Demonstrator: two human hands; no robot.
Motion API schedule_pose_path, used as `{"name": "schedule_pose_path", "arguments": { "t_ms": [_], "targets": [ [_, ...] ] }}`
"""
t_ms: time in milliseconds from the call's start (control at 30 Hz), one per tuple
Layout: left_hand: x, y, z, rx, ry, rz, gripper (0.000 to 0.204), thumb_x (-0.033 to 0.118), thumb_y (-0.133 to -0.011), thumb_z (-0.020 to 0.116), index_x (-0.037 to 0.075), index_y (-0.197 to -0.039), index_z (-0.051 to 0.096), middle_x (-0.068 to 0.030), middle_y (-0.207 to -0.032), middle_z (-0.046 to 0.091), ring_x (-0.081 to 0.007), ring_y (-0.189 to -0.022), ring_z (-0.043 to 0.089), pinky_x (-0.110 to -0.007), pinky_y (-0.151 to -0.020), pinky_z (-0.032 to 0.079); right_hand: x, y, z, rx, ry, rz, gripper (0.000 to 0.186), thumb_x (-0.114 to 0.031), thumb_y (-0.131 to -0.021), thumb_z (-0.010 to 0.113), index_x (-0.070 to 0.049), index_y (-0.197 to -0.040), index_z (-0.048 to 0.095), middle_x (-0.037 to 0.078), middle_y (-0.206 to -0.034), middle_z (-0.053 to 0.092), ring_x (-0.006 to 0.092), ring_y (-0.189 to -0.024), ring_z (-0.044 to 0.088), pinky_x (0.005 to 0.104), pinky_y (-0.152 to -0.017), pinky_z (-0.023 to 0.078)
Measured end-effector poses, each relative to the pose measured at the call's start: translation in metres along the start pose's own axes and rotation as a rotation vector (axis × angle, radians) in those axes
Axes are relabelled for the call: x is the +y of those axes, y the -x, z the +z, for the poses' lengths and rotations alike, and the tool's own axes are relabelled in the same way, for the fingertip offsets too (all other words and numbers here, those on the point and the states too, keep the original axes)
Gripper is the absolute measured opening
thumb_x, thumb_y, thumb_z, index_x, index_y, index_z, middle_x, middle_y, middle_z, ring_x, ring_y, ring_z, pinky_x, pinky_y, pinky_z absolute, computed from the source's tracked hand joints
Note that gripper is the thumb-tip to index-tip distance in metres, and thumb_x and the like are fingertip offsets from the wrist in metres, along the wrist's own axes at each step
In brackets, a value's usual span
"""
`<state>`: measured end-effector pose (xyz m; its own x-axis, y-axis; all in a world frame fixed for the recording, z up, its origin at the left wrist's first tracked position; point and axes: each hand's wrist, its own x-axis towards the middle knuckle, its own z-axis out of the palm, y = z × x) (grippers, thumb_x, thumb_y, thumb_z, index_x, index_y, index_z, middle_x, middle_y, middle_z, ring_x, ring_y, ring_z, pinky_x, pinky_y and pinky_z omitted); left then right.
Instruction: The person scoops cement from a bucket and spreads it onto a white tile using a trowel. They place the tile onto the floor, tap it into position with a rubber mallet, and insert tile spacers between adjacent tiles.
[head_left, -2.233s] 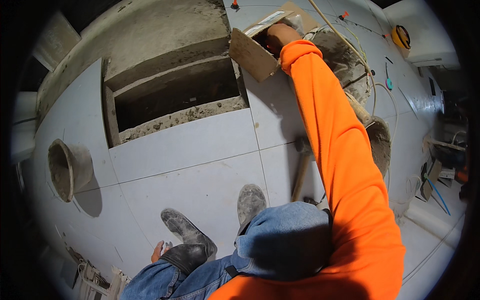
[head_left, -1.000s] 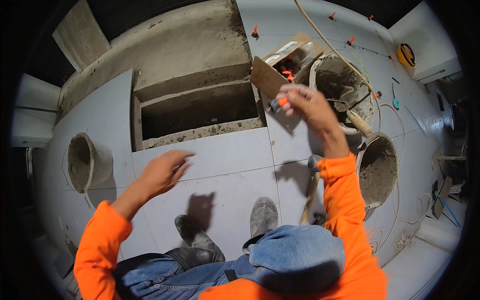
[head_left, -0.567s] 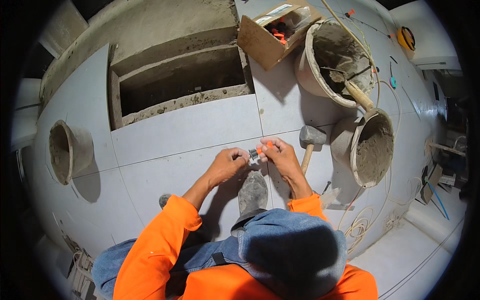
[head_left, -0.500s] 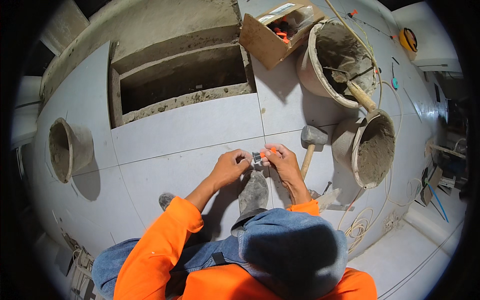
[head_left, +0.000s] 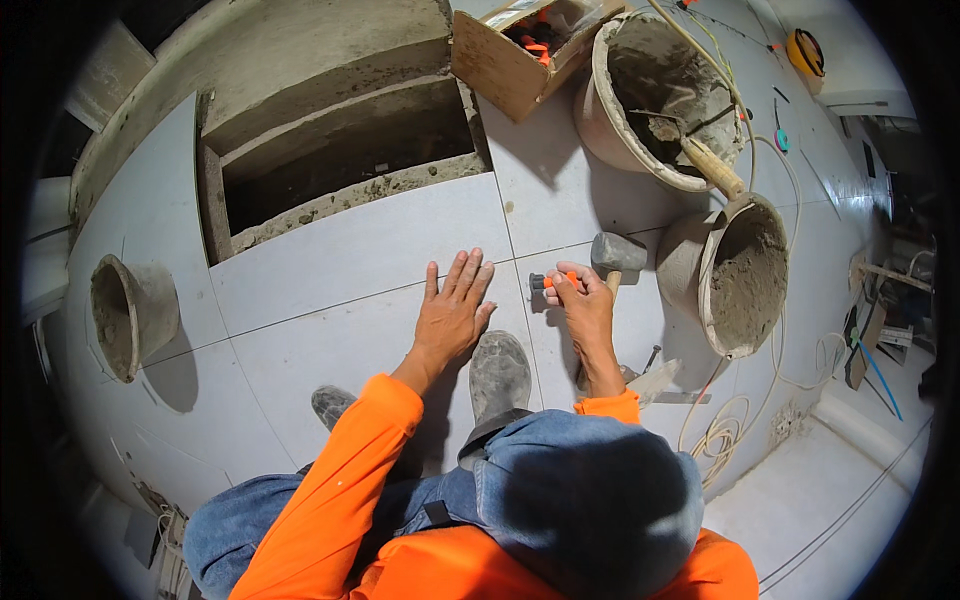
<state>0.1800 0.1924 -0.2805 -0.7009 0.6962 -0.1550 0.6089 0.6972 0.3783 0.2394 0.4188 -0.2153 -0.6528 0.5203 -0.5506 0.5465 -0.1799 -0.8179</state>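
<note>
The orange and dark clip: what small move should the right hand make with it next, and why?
Probably lower the clip toward the tile joint: its dark end points toward that seam, while the right hand grips its orange part and the left hand, spread open, holds nothing.

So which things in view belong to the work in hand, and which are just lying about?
Part of the work:
orange-and-black clip, held in the right hand
floor tiles, under the spread left hand
cardboard box holding similar orange pieces, probably

Apparently lying about:
coil of cable
blue strip
yellow-and-black object, upper right
</note>
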Motion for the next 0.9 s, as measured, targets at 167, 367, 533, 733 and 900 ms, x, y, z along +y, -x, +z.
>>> {"name": "schedule_pose_path", "arguments": {
  "t_ms": [167,367,533,733,900],
  "targets": [
    [-0.005,0.003,-0.003,0.016,-0.006,0.009,0.066,0.049,-0.113,0.047,0.016,-0.17,0.04,-0.0106,-0.183,0.022,-0.0291,-0.17,0.016,-0.067,-0.134,0.008,0.003,-0.006,0.008,-0.015,0.1,0.051,0.035,-0.014,-0.105,0.074,0.005,-0.133,0.067,0.01,-0.108,0.077,0.0116,-0.086,0.072,0.0251,-0.079,0.061],
    [-0.001,-0.002,-0.001,0.037,0.021,-0.005,0.066,0.05,-0.112,0.048,0.015,-0.169,0.042,-0.0125,-0.183,0.022,-0.0311,-0.17,0.016,-0.07,-0.132,0.008,-0.002,-0.007,0.013,0.008,0.032,0.045,0.036,-0.015,-0.104,0.074,0.005,-0.133,0.068,0.011,-0.113,0.075,0.0106,-0.088,0.07,0.0242,-0.08,0.06],
    [0.003,-0.015,-0.001,0.028,0.016,0.017,0.067,0.05,-0.111,0.051,0.016,-0.168,0.042,-0.0136,-0.183,0.022,-0.0311,-0.17,0.017,-0.071,-0.132,0.009,-0.002,-0.008,0.008,0.026,0.016,0.053,0.037,-0.015,-0.104,0.074,0.006,-0.134,0.068,0.012,-0.115,0.075,0.0114,-0.091,0.071,0.0242,-0.082,0.06],
    [0.0,-0.031,0.002,0.024,0.072,0.002,0.068,0.046,-0.111,0.051,0.014,-0.17,0.039,-0.0159,-0.183,0.02,-0.0331,-0.17,0.014,-0.071,-0.132,0.005,0.008,-0.013,0.003,0.041,-0.109,0.048,0.034,-0.012,-0.105,0.072,0.006,-0.134,0.066,0.013,-0.117,0.075,0.013,-0.093,0.073,0.0241,-0.085,0.062],
    [-0.035,-0.004,-0.003,0.168,0.0,-0.433,0.074,0.045,-0.113,0.047,0.004,-0.172,0.03,-0.024,-0.183,0.012,-0.0407,-0.17,0.006,-0.072,-0.13,0.0,0.012,-0.022,0.002,0.04,-0.348,0.151,0.037,-0.009,-0.107,0.069,0.007,-0.139,0.06,0.015,-0.121,0.075,0.0155,-0.094,0.075,0.025,-0.084,0.065]
  ]
}}
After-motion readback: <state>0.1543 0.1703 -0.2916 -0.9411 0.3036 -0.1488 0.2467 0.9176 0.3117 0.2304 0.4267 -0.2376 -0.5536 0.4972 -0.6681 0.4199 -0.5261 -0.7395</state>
